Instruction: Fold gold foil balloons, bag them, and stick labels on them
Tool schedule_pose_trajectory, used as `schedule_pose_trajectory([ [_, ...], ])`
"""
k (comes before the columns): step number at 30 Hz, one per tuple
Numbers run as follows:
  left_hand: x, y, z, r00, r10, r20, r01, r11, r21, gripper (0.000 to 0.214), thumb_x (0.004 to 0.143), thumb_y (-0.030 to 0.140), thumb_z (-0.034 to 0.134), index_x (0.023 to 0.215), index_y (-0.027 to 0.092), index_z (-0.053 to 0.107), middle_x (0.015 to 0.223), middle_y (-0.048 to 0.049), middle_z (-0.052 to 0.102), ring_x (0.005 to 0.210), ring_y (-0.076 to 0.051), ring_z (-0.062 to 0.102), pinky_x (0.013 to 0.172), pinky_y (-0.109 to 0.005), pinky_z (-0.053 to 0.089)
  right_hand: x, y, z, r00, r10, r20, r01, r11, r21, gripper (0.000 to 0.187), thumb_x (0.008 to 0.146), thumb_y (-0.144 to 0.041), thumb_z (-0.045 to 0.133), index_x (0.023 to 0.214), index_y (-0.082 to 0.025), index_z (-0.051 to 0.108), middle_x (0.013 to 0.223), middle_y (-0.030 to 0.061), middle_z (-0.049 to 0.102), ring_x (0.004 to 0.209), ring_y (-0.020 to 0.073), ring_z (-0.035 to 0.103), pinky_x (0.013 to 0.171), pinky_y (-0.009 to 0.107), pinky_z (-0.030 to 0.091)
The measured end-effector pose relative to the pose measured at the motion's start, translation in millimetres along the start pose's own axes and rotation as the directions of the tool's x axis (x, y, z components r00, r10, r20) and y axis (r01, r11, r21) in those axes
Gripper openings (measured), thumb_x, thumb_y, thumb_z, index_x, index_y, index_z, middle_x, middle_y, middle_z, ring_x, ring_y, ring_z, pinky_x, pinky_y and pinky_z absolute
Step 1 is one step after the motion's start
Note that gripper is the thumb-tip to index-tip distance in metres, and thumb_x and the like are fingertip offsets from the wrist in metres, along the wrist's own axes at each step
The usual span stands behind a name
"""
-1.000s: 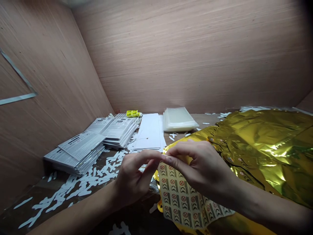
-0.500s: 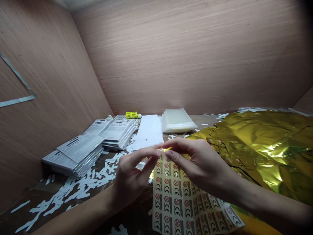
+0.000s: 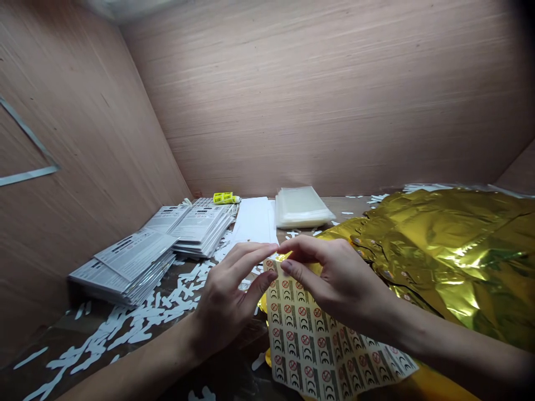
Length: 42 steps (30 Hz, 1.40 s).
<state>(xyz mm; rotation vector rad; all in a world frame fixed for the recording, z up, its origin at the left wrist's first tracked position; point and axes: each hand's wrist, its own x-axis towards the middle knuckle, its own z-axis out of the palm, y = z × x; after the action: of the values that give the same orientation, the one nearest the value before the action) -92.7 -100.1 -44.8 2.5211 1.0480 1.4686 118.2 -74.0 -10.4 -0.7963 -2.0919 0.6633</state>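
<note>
A sheet of small stickers (image 3: 298,340), printed with red prohibition signs and CE marks, hangs towards me with its lower right part bent. My right hand (image 3: 340,275) pinches its top edge between thumb and forefinger. At the sheet's upper left corner is my left hand (image 3: 232,287), its thumb and forefinger apart with a gap between them. The left thumb tip lies at or close to the corner; whether it touches I cannot tell. Gold foil (image 3: 468,245) spreads beneath and right of the sheet.
Stacks of printed packets in clear wrapping (image 3: 134,256) stand at the left. White paper (image 3: 253,220), a stack of clear plastic sleeves (image 3: 303,209) and a yellow-labelled tube (image 3: 225,198) lie along the back. White paper scraps (image 3: 137,317) litter the table. Wooden panels (image 3: 317,100) enclose the back and sides.
My left thumb and forefinger have parted from a near pinch at the sheet's corner. The sheet's lower part has swung slightly right and up. My right hand keeps its pinch.
</note>
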Motion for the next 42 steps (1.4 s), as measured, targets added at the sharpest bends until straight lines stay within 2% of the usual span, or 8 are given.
schedule_pose_trajectory([
  [10, -5, -5, 0.7, 0.992, 0.100, -0.077, -0.099, 0.995, 0.024, 0.037, 0.084, -0.001, 0.075, 0.114, 0.020, 0.075, 0.123, -0.0075, 0.076, 0.111, -0.021, 0.073, 0.096, -0.034, 0.061, -1, -1, 1, 0.999, 0.029, 0.028, -0.030, 0.998, 0.054, 0.009, 0.097, -0.022, 0.062, 0.101, -0.023, 0.071, 0.081, -0.0059, 0.076, 0.071, 0.0097, 0.068, 0.067, 0.025, 0.049],
  [17, 6, 7, -7.0, 0.980, 0.193, -0.047, -0.188, 0.978, 0.089, 0.024, 0.084, -0.003, 0.071, 0.100, 0.016, 0.072, 0.118, -0.0107, 0.071, 0.112, -0.022, 0.065, 0.094, -0.040, 0.057, 5, 1, -8, 0.987, 0.149, 0.053, -0.140, 0.980, -0.142, 0.017, 0.095, -0.023, 0.062, 0.109, -0.023, 0.071, 0.085, -0.0008, 0.076, 0.081, 0.0169, 0.068, 0.071, 0.030, 0.047],
  [23, 26, 2, -24.4, 0.989, 0.043, 0.139, -0.022, 0.988, -0.156, 0.016, 0.088, 0.006, 0.071, 0.099, 0.019, 0.074, 0.088, -0.0047, 0.075, 0.085, -0.018, 0.068, 0.077, -0.035, 0.057, 20, 22, -34, 0.970, 0.204, 0.135, -0.150, 0.933, -0.327, 0.019, 0.091, -0.022, 0.060, 0.101, -0.021, 0.076, 0.088, 0.0035, 0.076, 0.076, 0.0169, 0.066, 0.065, 0.030, 0.045],
  [25, 31, -6, -23.5, 0.947, -0.095, 0.305, 0.152, 0.974, -0.168, 0.008, 0.090, 0.015, 0.072, 0.097, 0.018, 0.075, 0.087, -0.0056, 0.075, 0.080, -0.017, 0.069, 0.074, -0.032, 0.057, 23, 35, -42, 0.937, 0.272, 0.219, -0.173, 0.906, -0.385, 0.020, 0.088, -0.024, 0.060, 0.098, -0.022, 0.077, 0.088, 0.0048, 0.076, 0.077, 0.0184, 0.066, 0.065, 0.030, 0.045],
  [28, 32, -19, -11.4, 0.793, -0.289, 0.536, 0.421, 0.896, -0.139, 0.013, 0.089, 0.023, 0.073, 0.099, 0.016, 0.069, 0.089, -0.0063, 0.075, 0.079, -0.017, 0.070, 0.073, -0.031, 0.058, 25, 53, -47, 0.871, 0.350, 0.344, -0.187, 0.885, -0.426, 0.022, 0.085, -0.028, 0.060, 0.097, -0.022, 0.078, 0.089, 0.0061, 0.076, 0.077, 0.0205, 0.067, 0.066, 0.032, 0.046],
  [32, 26, -25, 9.9, 0.632, -0.345, 0.694, 0.601, 0.784, -0.157, 0.016, 0.088, 0.021, 0.068, 0.100, 0.019, 0.056, 0.084, -0.0029, 0.072, 0.076, -0.016, 0.069, 0.067, -0.028, 0.055, 23, 67, -46, 0.830, 0.386, 0.403, -0.176, 0.866, -0.467, 0.027, 0.082, -0.030, 0.061, 0.103, -0.022, 0.076, 0.090, 0.0072, 0.075, 0.078, 0.0221, 0.067, 0.065, 0.032, 0.045],
  [37, 24, -16, 18.9, 0.638, -0.339, 0.691, 0.515, 0.855, -0.057, 0.008, 0.092, 0.017, 0.059, 0.099, 0.020, 0.056, 0.085, -0.0013, 0.069, 0.071, -0.014, 0.062, 0.064, -0.026, 0.050, 20, 72, -45, 0.714, 0.397, 0.576, -0.178, 0.899, -0.399, 0.035, 0.077, -0.044, 0.072, 0.106, -0.023, 0.071, 0.090, 0.0048, 0.075, 0.072, 0.0206, 0.067, 0.057, 0.029, 0.043],
  [42, 17, -16, 22.8, 0.625, -0.345, 0.700, 0.482, 0.876, 0.002, 0.013, 0.096, 0.019, 0.058, 0.108, 0.022, 0.055, 0.089, -0.0007, 0.067, 0.076, -0.015, 0.062, 0.068, -0.027, 0.049, 17, 68, -44, 0.713, 0.339, 0.614, -0.098, 0.915, -0.392, 0.051, 0.071, -0.060, 0.080, 0.104, -0.023, 0.068, 0.090, 0.0037, 0.074, 0.073, 0.0205, 0.065, 0.056, 0.028, 0.042],
])
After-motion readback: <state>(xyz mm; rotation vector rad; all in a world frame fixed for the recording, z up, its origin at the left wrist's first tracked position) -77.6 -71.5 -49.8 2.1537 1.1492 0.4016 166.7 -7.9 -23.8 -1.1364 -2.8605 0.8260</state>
